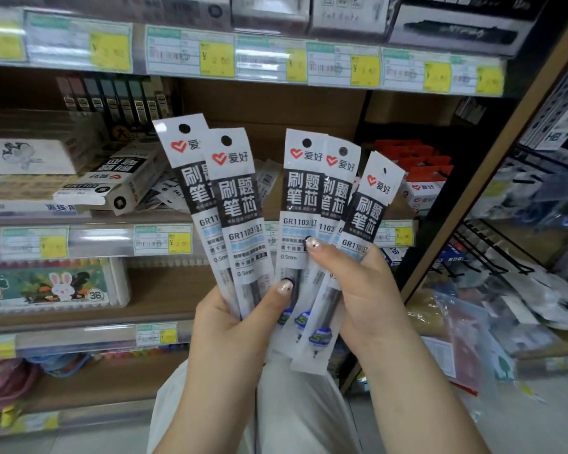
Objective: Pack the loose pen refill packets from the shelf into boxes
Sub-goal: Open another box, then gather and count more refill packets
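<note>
Head view: your left hand (233, 329) and right hand (364, 290) each grip fanned refill packets (240, 198); blurry pile (166, 191) behind, probably more.

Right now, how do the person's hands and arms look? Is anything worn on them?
No sleeve, watch or bracelet shows on either arm; both are bare as far as the picture reaches. The left hand and the right hand show no rings. The fingernails are painted a pale glossy colour with small dark specks.
</note>
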